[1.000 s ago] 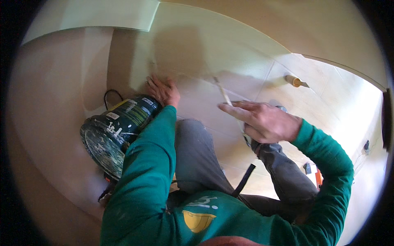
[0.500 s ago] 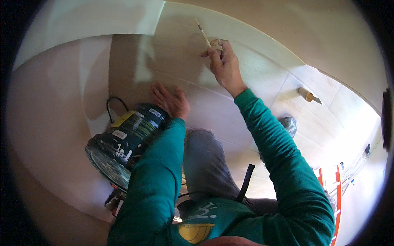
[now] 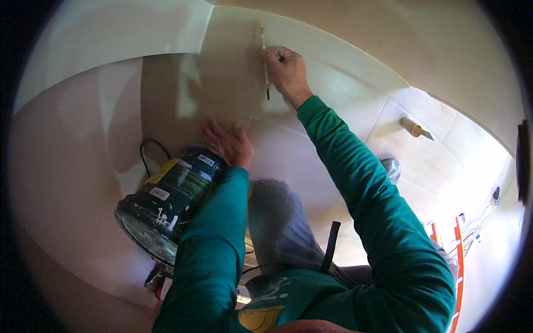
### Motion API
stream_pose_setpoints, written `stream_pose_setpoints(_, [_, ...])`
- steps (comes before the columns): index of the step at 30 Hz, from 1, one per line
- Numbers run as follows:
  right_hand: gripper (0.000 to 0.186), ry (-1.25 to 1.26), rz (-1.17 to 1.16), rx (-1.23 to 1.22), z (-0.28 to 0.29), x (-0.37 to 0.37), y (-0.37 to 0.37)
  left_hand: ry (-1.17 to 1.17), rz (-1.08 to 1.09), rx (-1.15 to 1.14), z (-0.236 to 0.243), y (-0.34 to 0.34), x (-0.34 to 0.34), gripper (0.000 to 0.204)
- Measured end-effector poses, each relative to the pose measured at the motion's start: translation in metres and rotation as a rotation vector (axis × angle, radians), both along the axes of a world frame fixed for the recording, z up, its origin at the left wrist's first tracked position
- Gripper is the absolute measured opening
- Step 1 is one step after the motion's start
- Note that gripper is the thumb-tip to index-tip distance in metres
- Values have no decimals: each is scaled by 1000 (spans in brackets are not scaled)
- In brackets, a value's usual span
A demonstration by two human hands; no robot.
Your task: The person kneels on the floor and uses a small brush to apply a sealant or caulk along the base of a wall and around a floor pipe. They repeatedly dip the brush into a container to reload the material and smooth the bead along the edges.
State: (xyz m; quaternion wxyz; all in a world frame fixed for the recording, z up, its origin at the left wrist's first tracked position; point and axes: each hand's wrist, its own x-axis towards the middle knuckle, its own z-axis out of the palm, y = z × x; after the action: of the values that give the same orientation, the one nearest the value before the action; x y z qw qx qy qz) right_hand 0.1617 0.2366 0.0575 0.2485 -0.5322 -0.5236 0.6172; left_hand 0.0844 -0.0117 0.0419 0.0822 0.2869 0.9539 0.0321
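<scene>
My right hand [image 3: 287, 72] is closed around a thin pale pencil-like stick [image 3: 266, 80] with a dark lower end. The stick is almost upright in the picture, close to the light plank-patterned surface [image 3: 233, 41]. My left hand [image 3: 232, 145] has its fingers spread and holds nothing. It is at the far end of a dark green bucket [image 3: 183, 183] with labels and white smears. The bucket looks tilted beside my left forearm; whether its near round end is a lid or base, I cannot tell.
Pale walls curve around the left [image 3: 61, 161] and upper right. On the right are a beige tube [image 3: 410, 126] with a flat blade sticking out, a clear plastic-looking object [image 3: 392, 168] and an orange ladder [image 3: 458, 261]. A black cable [image 3: 147, 150] loops behind the bucket.
My right hand has shifted a little left and up. The stick in it has turned from slanting to nearly upright, and its dark end now shows. My left hand stays almost in place.
</scene>
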Motion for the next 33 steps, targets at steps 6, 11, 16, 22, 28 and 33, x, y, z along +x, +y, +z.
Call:
stream_pose_setpoints(6, [30,-30,48,39,-4,-3,9,-2,3,-9,0,-2,2,84])
stream_pose_setpoints(11, [31,46,-27,-10,-15,-13,14,17,-1,-13,2,1,2,83])
stream_pose_setpoints(16, [28,101,-17,-62,-18,-12,18,16,3,-6,5,3,3,84])
stream_pose_setpoints(22, [29,102,-15,-111,-19,-13,19,22,0,2,4,2,3,84])
stream_pose_setpoints(28, [34,97,-14,-118,-20,-13,22,7,16,-18,3,1,3,88])
stream_pose_setpoints(33, [37,113,-32,-191,-9,-12,24,17,11,-12,1,-1,2,88])
